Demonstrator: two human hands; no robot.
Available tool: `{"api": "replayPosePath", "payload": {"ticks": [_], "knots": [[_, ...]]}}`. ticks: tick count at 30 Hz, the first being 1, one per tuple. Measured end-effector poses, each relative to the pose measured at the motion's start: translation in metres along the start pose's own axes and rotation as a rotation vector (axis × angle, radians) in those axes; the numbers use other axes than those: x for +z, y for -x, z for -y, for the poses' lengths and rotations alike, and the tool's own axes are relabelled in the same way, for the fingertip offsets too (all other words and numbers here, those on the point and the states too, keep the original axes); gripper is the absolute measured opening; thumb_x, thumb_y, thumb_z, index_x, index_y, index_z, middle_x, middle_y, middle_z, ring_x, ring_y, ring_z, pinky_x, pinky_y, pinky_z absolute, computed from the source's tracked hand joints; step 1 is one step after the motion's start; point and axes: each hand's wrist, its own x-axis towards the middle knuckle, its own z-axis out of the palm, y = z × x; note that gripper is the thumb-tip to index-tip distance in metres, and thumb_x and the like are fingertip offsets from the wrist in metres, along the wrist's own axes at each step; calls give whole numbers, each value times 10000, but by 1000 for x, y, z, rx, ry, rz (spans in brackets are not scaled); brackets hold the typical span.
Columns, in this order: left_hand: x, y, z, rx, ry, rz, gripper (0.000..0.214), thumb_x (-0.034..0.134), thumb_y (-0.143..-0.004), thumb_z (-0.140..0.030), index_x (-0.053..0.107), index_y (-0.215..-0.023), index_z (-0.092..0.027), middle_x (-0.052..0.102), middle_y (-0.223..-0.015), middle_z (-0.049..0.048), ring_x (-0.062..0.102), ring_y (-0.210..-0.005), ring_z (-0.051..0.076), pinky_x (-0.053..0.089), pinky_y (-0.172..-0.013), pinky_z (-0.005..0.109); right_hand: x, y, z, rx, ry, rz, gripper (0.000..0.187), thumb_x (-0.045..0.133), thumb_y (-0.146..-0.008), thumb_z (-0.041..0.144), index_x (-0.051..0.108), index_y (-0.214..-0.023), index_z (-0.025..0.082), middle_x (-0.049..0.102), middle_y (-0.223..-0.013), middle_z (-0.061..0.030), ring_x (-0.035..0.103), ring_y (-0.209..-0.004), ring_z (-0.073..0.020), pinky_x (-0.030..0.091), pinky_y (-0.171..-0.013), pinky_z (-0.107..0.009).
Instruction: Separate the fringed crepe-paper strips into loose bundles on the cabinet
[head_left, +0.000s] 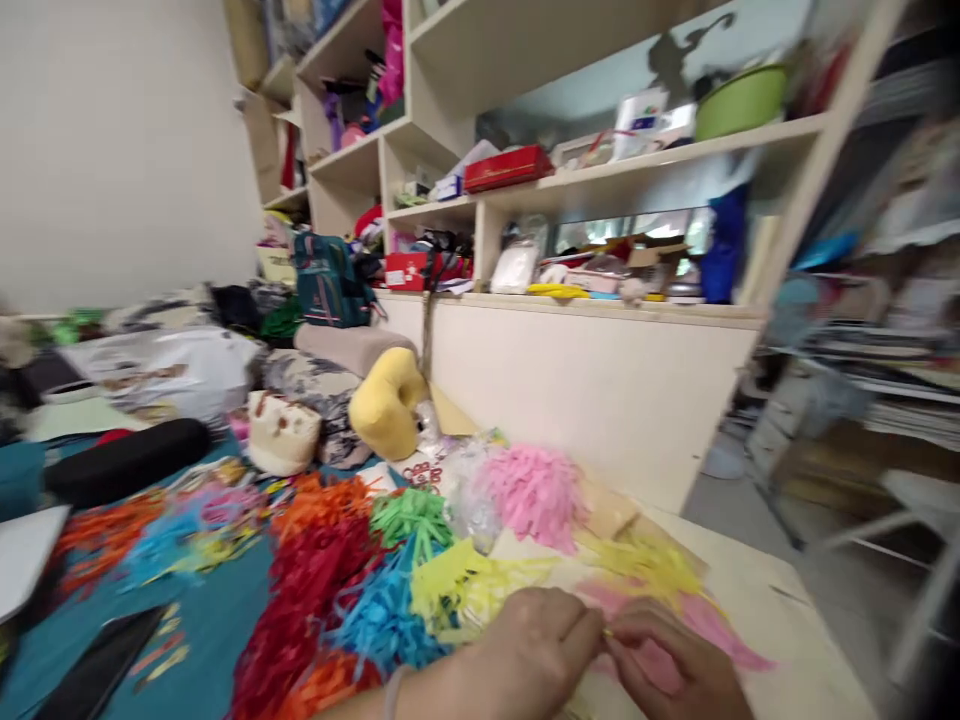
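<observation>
Lettering on red box (508, 169), above pink fringed bundle (532, 492), is too blurred to read; left hand (536, 640) and right hand (667, 660), both nearer the camera than the bundle, pinch a small yellow piece (607, 632) between closed fingertips; the piece is thin, mostly hidden by fingers; right hand is cut off by the lower frame edge; yellow fringe (442, 580), front-left of the bundle, is slit into narrow strips.
</observation>
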Motion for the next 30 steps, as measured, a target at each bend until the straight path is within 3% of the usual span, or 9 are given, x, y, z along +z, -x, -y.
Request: {"api": "replayPosePath", "payload": {"ticks": [3, 6, 14, 16, 19, 22, 25, 28, 30], "knots": [[15, 1, 4, -1, 0, -152, 324, 322, -994, -247, 549, -773, -177, 593, -619, 8, 555, -524, 155, 393, -471, 261, -4, -4, 16, 136, -88, 24, 116, 611, -774, 214, 624, -659, 200, 643, -649, -19, 620, -638, -170, 514, -613, -239], [23, -2, 9, -20, 25, -154, 323, 330, -984, -247, 554, -760, -188, 587, -613, 8, 564, -522, 160, 371, -462, 264, -11, -9, 21, 240, -142, 25, 112, 614, -755, 219, 623, -650, 182, 632, -655, -28, 601, -657, -176, 490, -636, -259], [27, -45, 22, -227, 266, 188, 276, 390, -942, -285, 642, -949, -172, 678, -869, 94, 657, -756, 230, 486, -654, 311, -45, -39, 2, 493, -236, 66, 192, 624, -694, 347, 620, -660, 158, 613, -659, -28, 562, -640, -162, 446, -611, -262], [34, -57, 31, -247, 346, 233, 302, 464, -899, -267, 575, -1166, -179, 691, -1003, 90, 658, -891, 221, 494, -757, 293, -60, -45, -13, 527, -203, 72, 218, 614, -704, 374, 626, -687, 156, 609, -662, -22, 554, -625, -150, 441, -599, -255], [47, -60, 54, -265, 393, 325, 644, 547, -803, -195, 341, -1412, -166, 668, -1149, 98, 643, -991, 211, 483, -820, 266, -86, -51, -49, 584, -139, 75, 273, 564, -720, 429, 611, -719, 160, 611, -682, -24, 568, -650, -153, 458, -615, -257], [54, -43, 90, -317, 372, 478, 586, 601, -747, -217, 497, -1324, -226, 723, -1018, 47, 677, -886, 213, 493, -749, 251, -107, -51, -93, 646, -21, 68, 322, 510, -717, 476, 576, -659, 166, 614, -666, -39, 585, -661, -178, 480, -616, -285], [47, -5, 136, -472, 243, 578, 395, 612, -744, -230, 648, -1137, -235, 743, -906, 35, 689, -795, 220, 486, -683, 255, -113, -46, -130, 656, 136, 39, 318, 523, -672, 482, 530, -564, 183, 608, -614, -55, 591, -665, -230, 489, -626, -343], [26, 44, 179, -717, -3, 570, 284, 524, -787, -124, 683, -1022, -133, 709, -1013, 154, 660, -941, 305, 473, -770, 355, -100, -40, -146, 578, 273, -58, 287, 553, -658, 461, 589, -659, 176, 663, -811, -144, 588, -892, -336, 458, -816, -467], [13, 76, 198, -817, -115, 580, 204, 503, -825, -110, 695, -895, -106, 709, -938, 161, 659, -925, 309, 477, -776, 392, -77, -35, -141, 493, 301, -102, 332, 546, -701, 453, 642, -835, 164, 653, -1012, -175, 541, -1051, -354, 380, -954, -509]]}}
